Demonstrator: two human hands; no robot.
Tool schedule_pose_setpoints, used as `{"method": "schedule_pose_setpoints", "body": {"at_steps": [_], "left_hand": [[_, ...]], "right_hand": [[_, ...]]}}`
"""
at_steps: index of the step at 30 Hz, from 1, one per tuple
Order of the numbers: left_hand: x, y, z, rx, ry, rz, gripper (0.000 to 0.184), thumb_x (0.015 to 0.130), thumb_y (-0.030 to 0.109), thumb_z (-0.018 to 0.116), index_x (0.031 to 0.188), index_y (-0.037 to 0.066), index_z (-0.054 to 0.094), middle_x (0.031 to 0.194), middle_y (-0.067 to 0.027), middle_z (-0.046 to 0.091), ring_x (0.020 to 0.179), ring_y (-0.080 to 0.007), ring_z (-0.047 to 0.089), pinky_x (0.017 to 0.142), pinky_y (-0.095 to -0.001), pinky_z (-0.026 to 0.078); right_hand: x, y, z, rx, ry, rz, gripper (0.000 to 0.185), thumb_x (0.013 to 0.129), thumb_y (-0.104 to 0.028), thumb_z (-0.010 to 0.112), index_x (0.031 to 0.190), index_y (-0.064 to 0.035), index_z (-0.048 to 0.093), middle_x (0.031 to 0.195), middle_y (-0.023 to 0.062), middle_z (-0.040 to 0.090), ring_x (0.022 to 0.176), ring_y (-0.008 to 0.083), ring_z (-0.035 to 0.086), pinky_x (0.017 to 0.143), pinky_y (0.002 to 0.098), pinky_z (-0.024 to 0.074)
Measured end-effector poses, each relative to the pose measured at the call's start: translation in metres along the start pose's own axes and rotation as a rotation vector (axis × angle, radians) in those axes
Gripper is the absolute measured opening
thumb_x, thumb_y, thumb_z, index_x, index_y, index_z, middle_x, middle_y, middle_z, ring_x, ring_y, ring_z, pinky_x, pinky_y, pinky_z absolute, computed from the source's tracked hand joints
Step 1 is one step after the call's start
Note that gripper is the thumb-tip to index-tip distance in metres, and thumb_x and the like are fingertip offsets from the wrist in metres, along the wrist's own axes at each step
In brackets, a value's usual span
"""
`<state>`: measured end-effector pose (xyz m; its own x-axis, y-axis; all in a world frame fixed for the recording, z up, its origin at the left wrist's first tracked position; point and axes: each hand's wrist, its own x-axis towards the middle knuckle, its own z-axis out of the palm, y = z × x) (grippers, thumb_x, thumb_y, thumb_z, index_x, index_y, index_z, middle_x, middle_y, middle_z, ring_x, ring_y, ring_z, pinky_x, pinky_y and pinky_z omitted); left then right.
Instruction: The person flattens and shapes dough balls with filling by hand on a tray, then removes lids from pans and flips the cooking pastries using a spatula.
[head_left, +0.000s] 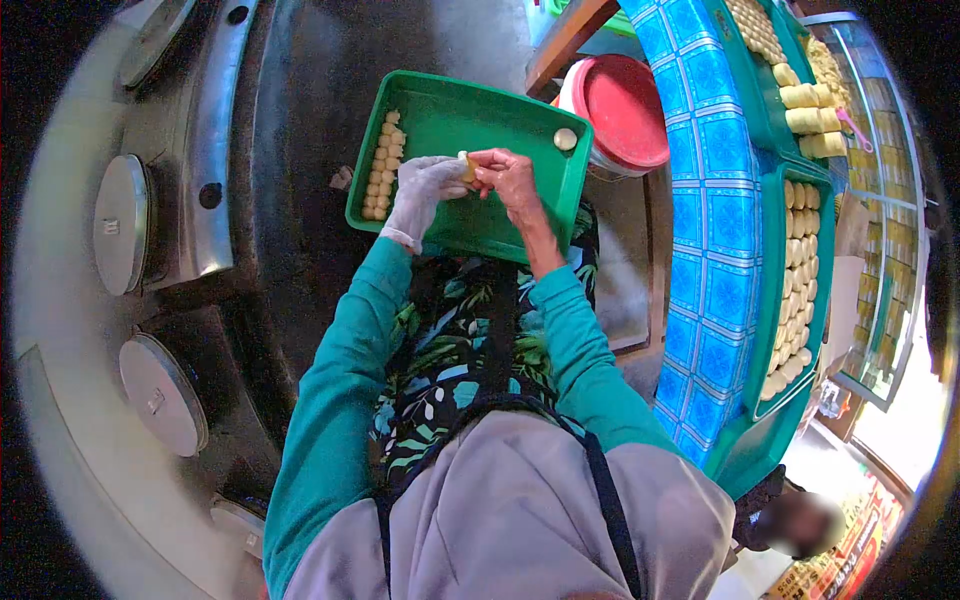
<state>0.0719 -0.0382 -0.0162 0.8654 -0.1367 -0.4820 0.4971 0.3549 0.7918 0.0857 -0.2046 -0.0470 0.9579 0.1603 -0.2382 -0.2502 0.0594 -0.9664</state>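
My left hand (428,190), in a whitish glove, is closed on a small pale-yellow dough piece (468,168) over the middle of the green tray (480,97). Bare, my right hand (510,182) pinches the same piece from the other side, fingertips meeting the glove. Much of the piece is hidden by the fingers. Rows of small cream dough balls (382,168) line the tray's left end, next to my gloved hand. A single round, whiter dough ball (566,139) lies near the far right corner.
Right of the tray is a bucket with a red lid (622,110). A table with a blue checked cloth (712,210) holds another green tray (770,290) of dough pieces and several yellow rolls (810,120). Round metal lids (122,225) stand at left. A person (790,515) is at lower right.
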Motion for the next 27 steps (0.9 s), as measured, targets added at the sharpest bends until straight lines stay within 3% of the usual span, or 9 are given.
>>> {"method": "schedule_pose_setpoints", "body": {"at_steps": [7, 9, 10, 13, 17, 19, 25, 27], "left_hand": [[-0.021, 0.004, 0.001, -0.29, -0.133, -0.06, 0.016, 0.086, 0.004, 0.062, 0.1, -0.004, 0.062, 0.095, -0.0145, 0.067, 0.079, -0.0245, 0.069, 0.067, -0.0312, 0.058], [-0.029, 0.004, 0.004, -0.289, -0.14, -0.025, 0.018, 0.088, 0.007, 0.061, 0.103, -0.003, 0.062, 0.098, -0.0129, 0.067, 0.084, -0.0238, 0.069, 0.072, -0.0318, 0.058], [-0.033, 0.004, 0.006, -0.289, -0.145, 0.002, 0.02, 0.089, 0.01, 0.059, 0.105, -0.001, 0.062, 0.101, -0.0112, 0.067, 0.089, -0.0231, 0.068, 0.077, -0.0324, 0.057], [-0.04, 0.007, 0.011, -0.325, -0.163, 0.008, 0.021, 0.088, 0.01, 0.061, 0.106, -0.001, 0.061, 0.102, -0.0108, 0.066, 0.089, -0.0222, 0.067, 0.076, -0.0315, 0.057], [-0.051, 0.005, 0.011, -0.199, -0.111, 0.03, 0.022, 0.087, 0.01, 0.062, 0.107, 0.0, 0.062, 0.101, -0.0093, 0.066, 0.089, -0.0201, 0.067, 0.074, -0.0292, 0.056], [-0.055, 0.005, 0.01, -0.185, -0.107, 0.031, 0.022, 0.087, 0.011, 0.062, 0.107, 0.001, 0.062, 0.101, -0.0089, 0.066, 0.088, -0.0196, 0.067, 0.074, -0.0285, 0.056], [-0.055, 0.003, 0.011, -0.177, -0.141, 0.0, 0.024, 0.085, 0.011, 0.064, 0.106, 0.0, 0.062, 0.1, -0.0077, 0.066, 0.089, -0.0183, 0.066, 0.076, -0.027, 0.054], [-0.054, 0.002, 0.013, -0.171, -0.149, -0.006, 0.024, 0.085, 0.01, 0.064, 0.106, 0.0, 0.063, 0.1, -0.0073, 0.066, 0.089, -0.0178, 0.066, 0.076, -0.0268, 0.053]], "right_hand": [[-0.024, -0.037, 0.004, -0.212, -0.099, -0.144, 0.021, 0.082, 0.002, 0.06, 0.101, 0.0024, 0.069, 0.09, 0.0075, 0.067, 0.066, 0.0117, 0.063, 0.049, 0.0206, 0.047], [-0.036, -0.044, 0.01, -0.032, 0.228, -0.12, 0.019, 0.082, -0.007, 0.065, 0.1, 0.0003, 0.069, 0.087, 0.0054, 0.065, 0.065, 0.0107, 0.062, 0.047, 0.0233, 0.0438], [-0.041, -0.045, 0.011, -0.036, 0.225, -0.128, 0.019, 0.082, -0.007, 0.065, 0.1, 0.0003, 0.069, 0.087, 0.0054, 0.065, 0.065, 0.0107, 0.062, 0.047, 0.0233, 0.0438], [-0.049, -0.033, 0.007, 0.396, 0.113, 0.321, 0.023, 0.083, -0.019, 0.071, 0.1, -0.0039, 0.069, 0.081, 0.0011, 0.065, 0.062, 0.0099, 0.057, 0.052, 0.0244, 0.0408], [-0.057, -0.017, 0.009, 0.472, 0.079, 0.192, 0.026, 0.083, -0.022, 0.071, 0.099, -0.0014, 0.068, 0.081, 0.0021, 0.065, 0.058, 0.0099, 0.054, 0.05, 0.0245, 0.0409], [-0.057, -0.023, 0.009, 0.358, 0.106, 0.133, 0.027, 0.083, -0.022, 0.071, 0.096, 0.0007, 0.067, 0.08, 0.0036, 0.064, 0.057, 0.0099, 0.054, 0.048, 0.0245, 0.041], [-0.058, -0.032, -0.001, 0.411, -0.056, 0.272, 0.023, 0.083, -0.021, 0.07, 0.092, 0.0005, 0.067, 0.072, 0.002, 0.063, 0.055, 0.0098, 0.054, 0.047, 0.024, 0.041], [-0.055, -0.027, -0.001, 0.373, 0.003, 0.218, 0.021, 0.083, -0.021, 0.071, 0.09, -0.0012, 0.068, 0.072, 0.0017, 0.063, 0.057, 0.0097, 0.054, 0.048, 0.0239, 0.0412]]}}
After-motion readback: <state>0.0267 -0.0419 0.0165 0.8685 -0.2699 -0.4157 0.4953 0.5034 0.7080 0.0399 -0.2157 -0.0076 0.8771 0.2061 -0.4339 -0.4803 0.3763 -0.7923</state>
